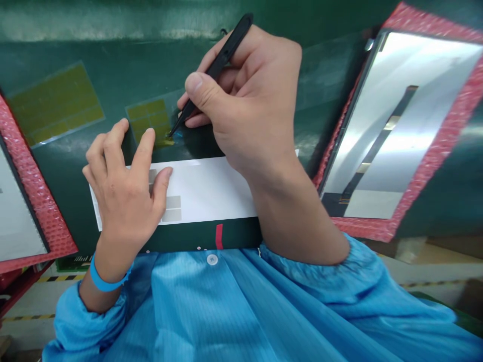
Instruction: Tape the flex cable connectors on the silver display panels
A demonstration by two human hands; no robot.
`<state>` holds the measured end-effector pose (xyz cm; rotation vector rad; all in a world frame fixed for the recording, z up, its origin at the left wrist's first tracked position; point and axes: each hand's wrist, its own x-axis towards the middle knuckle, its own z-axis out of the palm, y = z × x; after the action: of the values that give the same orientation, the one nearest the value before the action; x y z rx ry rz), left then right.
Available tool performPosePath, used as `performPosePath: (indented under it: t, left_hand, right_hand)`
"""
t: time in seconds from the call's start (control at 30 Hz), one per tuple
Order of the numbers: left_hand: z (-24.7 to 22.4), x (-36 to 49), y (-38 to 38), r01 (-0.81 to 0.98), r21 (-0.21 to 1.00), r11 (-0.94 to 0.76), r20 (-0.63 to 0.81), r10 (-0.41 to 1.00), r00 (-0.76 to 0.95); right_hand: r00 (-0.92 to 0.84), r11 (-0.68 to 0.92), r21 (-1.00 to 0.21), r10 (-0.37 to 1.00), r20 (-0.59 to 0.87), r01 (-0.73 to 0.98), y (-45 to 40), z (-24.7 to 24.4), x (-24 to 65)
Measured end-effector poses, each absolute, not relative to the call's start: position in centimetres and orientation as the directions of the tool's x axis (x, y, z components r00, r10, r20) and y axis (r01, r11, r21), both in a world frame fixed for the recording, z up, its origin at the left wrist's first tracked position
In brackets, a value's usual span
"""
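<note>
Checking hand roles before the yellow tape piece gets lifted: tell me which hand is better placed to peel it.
Right hand, probably: it holds the black tweezers, tips at the small yellow tape sheet. Left hand rests on the white strip.

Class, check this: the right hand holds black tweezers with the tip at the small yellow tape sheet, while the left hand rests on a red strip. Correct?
Not quite. The head view shows the left hand resting on a long white paper strip, not red. The right hand does hold black tweezers at the small yellow tape sheet.

Tweezers (215,68) behind strip (211,188) — panel (400,125) right.
</note>
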<state>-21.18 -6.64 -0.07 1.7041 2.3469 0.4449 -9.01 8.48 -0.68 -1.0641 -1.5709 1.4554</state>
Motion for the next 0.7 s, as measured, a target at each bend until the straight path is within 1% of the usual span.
performPosePath:
  t: [0.2, 0.43, 0.7]
  left_hand:
    - [-0.03, -21.25, -6.49, 0.886, 0.368, 0.284, -0.004, 0.953, -0.304]
    - [-0.33, -21.34, -6.52, 0.867, 0.414, 0.278, 0.019, 0.949, -0.313]
    - [-0.52, -21.35, -6.61, 0.882, 0.392, 0.263, 0.038, 0.953, -0.301]
  right_hand:
    - [-0.407, 0.041, -0.998, 0.913, 0.019, 0.045, 8.65, -0.82, -9.07]
    - [-0.395, 0.013, -1.000, 0.919, 0.007, 0.013, 8.70, -1.07, -9.28]
    - [-0.339, 0.039, -0.998, 0.939, 0.056, -0.058, 8.74, -1.41, -9.17]
